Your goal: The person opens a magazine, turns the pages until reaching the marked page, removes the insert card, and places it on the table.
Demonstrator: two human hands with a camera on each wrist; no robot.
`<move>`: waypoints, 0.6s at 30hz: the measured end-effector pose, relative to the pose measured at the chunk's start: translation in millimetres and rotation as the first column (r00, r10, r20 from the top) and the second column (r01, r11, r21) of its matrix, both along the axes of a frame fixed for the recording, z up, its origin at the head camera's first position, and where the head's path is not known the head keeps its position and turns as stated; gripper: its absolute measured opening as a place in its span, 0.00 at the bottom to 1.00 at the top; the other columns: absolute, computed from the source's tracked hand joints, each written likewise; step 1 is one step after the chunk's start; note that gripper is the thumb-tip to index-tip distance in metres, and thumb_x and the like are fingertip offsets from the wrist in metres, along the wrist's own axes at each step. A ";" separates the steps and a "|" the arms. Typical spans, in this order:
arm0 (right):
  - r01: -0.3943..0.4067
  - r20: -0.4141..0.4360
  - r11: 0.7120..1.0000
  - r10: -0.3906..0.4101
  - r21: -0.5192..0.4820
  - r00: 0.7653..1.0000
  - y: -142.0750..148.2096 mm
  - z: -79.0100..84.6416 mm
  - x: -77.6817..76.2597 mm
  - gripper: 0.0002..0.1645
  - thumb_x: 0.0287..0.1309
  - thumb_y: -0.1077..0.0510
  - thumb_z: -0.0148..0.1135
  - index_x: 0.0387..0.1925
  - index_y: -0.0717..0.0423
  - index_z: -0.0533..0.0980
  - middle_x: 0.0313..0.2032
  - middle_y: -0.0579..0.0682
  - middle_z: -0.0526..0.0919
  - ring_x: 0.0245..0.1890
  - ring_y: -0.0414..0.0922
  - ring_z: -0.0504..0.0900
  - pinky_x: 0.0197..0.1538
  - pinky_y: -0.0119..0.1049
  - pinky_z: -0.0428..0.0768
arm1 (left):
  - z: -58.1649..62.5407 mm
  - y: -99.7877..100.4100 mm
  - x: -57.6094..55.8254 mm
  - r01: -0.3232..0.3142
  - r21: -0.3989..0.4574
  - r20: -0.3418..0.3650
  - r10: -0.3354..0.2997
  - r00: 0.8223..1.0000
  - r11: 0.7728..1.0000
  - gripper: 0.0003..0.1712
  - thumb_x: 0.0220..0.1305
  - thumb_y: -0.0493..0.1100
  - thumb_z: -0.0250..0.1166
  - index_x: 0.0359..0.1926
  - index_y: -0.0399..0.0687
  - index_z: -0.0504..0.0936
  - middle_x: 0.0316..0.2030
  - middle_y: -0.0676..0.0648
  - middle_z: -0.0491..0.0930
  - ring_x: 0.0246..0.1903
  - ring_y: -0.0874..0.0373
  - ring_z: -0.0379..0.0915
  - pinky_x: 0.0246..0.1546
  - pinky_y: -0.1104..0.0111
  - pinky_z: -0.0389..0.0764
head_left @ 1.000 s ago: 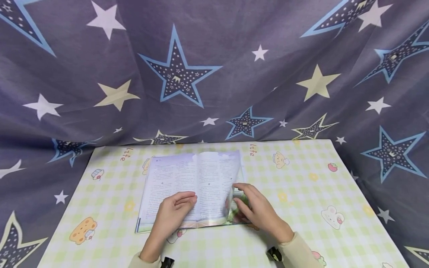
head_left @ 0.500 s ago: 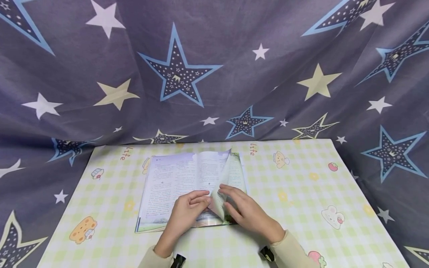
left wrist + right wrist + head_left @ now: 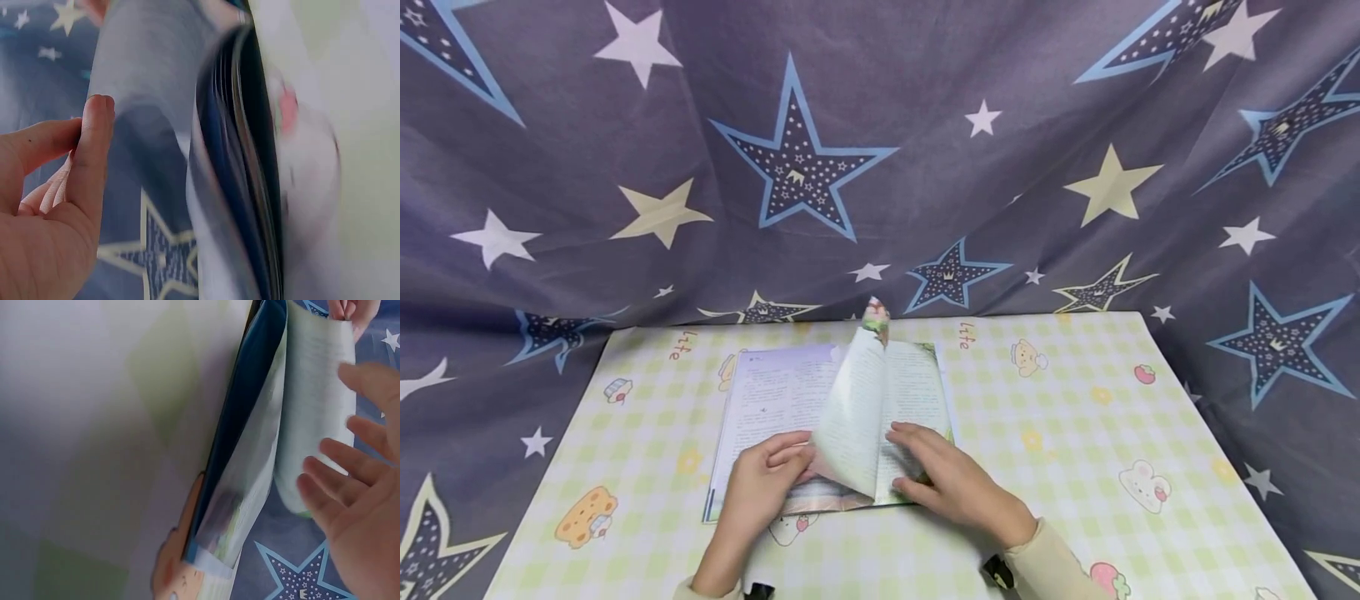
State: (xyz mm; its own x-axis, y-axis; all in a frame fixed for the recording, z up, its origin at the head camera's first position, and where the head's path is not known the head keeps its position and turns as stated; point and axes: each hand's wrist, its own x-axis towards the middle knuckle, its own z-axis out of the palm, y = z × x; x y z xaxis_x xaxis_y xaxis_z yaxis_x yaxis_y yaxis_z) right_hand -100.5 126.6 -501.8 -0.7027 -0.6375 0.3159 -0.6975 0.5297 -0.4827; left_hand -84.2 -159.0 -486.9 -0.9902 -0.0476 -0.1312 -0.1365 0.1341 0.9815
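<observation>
An open book (image 3: pixel 760 392) lies on the table, its left page lilac with columns of print. One leaf (image 3: pixel 853 412) stands raised and curved over the middle, bent toward the left, its top corner curling up. My left hand (image 3: pixel 763 483) pinches that leaf's outer edge between thumb and fingers, over the left page. In the left wrist view the thumb and fingertips meet at the leaf (image 3: pixel 150 56). My right hand (image 3: pixel 962 479) is over the lower right page, fingers spread and loosely bent, holding nothing. The right wrist view shows these fingers (image 3: pixel 344 459) apart.
A checked tablecloth (image 3: pixel 1060 467) with cartoon prints covers the table under the book. Behind the table and along its sides hangs a dark star-patterned curtain (image 3: pixel 865 192). Black wrist devices sit at both sleeves (image 3: pixel 1056 562).
The leaf has lifted from the right side and swung leftward over the middle. My left hand moved right to it, took its edge, and came back left; the right hand shifted slightly left.
</observation>
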 end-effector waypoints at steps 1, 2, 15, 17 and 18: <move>-0.008 0.002 1.000 0.008 0.020 1.000 -0.3 -0.7 0.1 0.37 0.62 0.51 0.70 0.68 0.57 0.68 0.67 0.57 0.70 0.69 0.49 0.67 0.68 0.46 0.70 | 0.9 -6.8 2.0 -0.021 -0.010 0.013 0.021 1.000 1.000 0.14 0.64 0.34 0.69 0.50 0.33 0.84 0.37 0.40 0.87 0.32 0.52 0.87 0.35 0.67 0.87; -0.015 0.004 0.999 0.015 0.040 1.000 -0.6 -1.5 0.2 0.39 0.61 0.50 0.71 0.69 0.56 0.67 0.68 0.57 0.69 0.69 0.50 0.66 0.69 0.47 0.69 | 1.2 -13.5 4.1 -0.041 -0.023 0.024 0.041 0.999 0.999 0.14 0.64 0.34 0.69 0.50 0.34 0.84 0.37 0.40 0.87 0.32 0.52 0.87 0.36 0.67 0.87; -0.093 0.043 0.988 0.088 0.123 0.995 -4.7 -7.9 -0.4 0.45 0.54 0.44 0.76 0.69 0.53 0.68 0.69 0.55 0.68 0.70 0.56 0.65 0.71 0.51 0.66 | -6.4 -83.9 30.8 -0.260 -0.262 0.100 0.294 0.951 0.929 0.19 0.67 0.44 0.69 0.55 0.39 0.83 0.39 0.44 0.88 0.33 0.65 0.85 0.36 0.76 0.84; -0.094 0.045 0.987 0.088 0.133 0.995 -5.4 -8.8 -0.3 0.43 0.55 0.45 0.75 0.68 0.52 0.69 0.69 0.54 0.69 0.69 0.55 0.66 0.71 0.51 0.66 | -6.8 -88.5 32.2 -0.281 -0.319 0.100 0.327 0.940 0.905 0.21 0.67 0.49 0.69 0.55 0.41 0.84 0.41 0.45 0.88 0.34 0.70 0.83 0.35 0.80 0.82; -0.094 0.048 0.986 0.088 0.138 0.995 -5.9 -9.1 -0.2 0.41 0.56 0.45 0.75 0.67 0.52 0.69 0.68 0.54 0.69 0.69 0.55 0.66 0.71 0.51 0.66 | -7.2 -90.1 32.5 -0.290 -0.341 0.099 0.341 0.935 0.894 0.22 0.67 0.51 0.68 0.55 0.42 0.84 0.42 0.46 0.87 0.35 0.72 0.82 0.35 0.83 0.80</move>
State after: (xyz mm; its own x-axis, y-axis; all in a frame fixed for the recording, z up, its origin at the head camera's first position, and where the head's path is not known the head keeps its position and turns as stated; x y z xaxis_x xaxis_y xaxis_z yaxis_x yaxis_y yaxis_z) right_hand -100.7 120.7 -511.0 -0.6507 -0.7350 0.1905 -0.7265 0.5297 -0.4378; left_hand -51.7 -249.1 -494.0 -0.8850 -0.4183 -0.2044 -0.3674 0.3579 0.8584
